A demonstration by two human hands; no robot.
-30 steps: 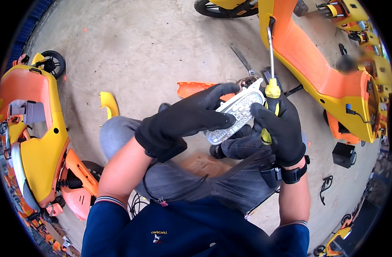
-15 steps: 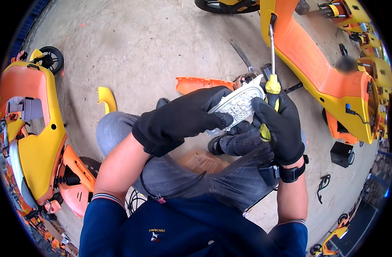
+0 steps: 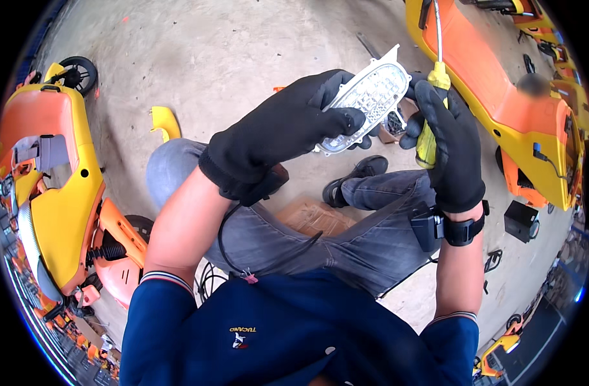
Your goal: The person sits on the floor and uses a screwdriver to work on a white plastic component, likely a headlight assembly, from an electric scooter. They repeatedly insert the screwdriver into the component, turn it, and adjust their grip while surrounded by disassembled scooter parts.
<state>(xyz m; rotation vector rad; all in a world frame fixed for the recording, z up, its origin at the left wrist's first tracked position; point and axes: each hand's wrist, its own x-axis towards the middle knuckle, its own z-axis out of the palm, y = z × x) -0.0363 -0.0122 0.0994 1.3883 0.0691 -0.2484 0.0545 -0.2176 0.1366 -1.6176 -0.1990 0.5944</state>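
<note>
Two gloves (image 3: 275, 125), one screwdriver (image 3: 439, 78), one lamp (image 3: 372, 96) — and one shoe (image 3: 365, 169) — show.

Look at that lamp unit (image 3: 375, 89), clear, glossy plastic by the look of it! Matt black fabric covers the left hand (image 3: 288, 122) and the right hand (image 3: 455, 143). There's a screwdriver (image 3: 439, 76), shiny metal shaft, plastic-looking yellow handle. Faded denim on the jeans (image 3: 269, 241), soft navy cloth on the shirt (image 3: 281, 321), dull brown cardboard (image 3: 314, 219), rough matt concrete floor (image 3: 211, 45), smooth plastic panels on the scooter (image 3: 66, 238)!
</note>
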